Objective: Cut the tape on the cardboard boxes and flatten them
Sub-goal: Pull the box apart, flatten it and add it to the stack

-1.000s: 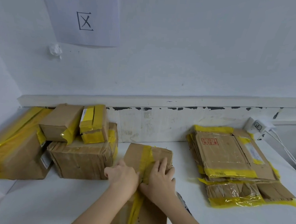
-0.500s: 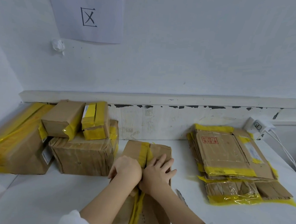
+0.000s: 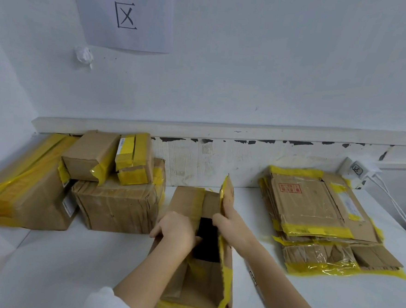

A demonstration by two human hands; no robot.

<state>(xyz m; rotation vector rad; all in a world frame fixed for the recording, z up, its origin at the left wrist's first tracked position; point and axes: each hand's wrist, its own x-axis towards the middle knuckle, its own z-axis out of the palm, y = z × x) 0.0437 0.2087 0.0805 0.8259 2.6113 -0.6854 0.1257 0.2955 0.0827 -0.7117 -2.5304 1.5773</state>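
A long brown cardboard box (image 3: 195, 280) with yellow tape lies on the white table in front of me, its top split open along the middle so a dark gap shows inside. My left hand (image 3: 176, 231) grips the edge of the left flap. My right hand (image 3: 232, 224) holds the right flap (image 3: 228, 194), which stands lifted upright. A stack of flattened boxes (image 3: 313, 217) with yellow tape lies to the right. Several taped boxes (image 3: 112, 195) are piled at the left.
A large taped box (image 3: 24, 189) leans in the left corner. A white charger (image 3: 357, 169) with cables sits by the wall at the far right. A paper sign (image 3: 125, 13) hangs on the wall above. Bare table (image 3: 69, 264) lies at front left.
Both hands were pressed together on the taped seam; now they have pulled apart, the seam has split, and the right flap has swung up.
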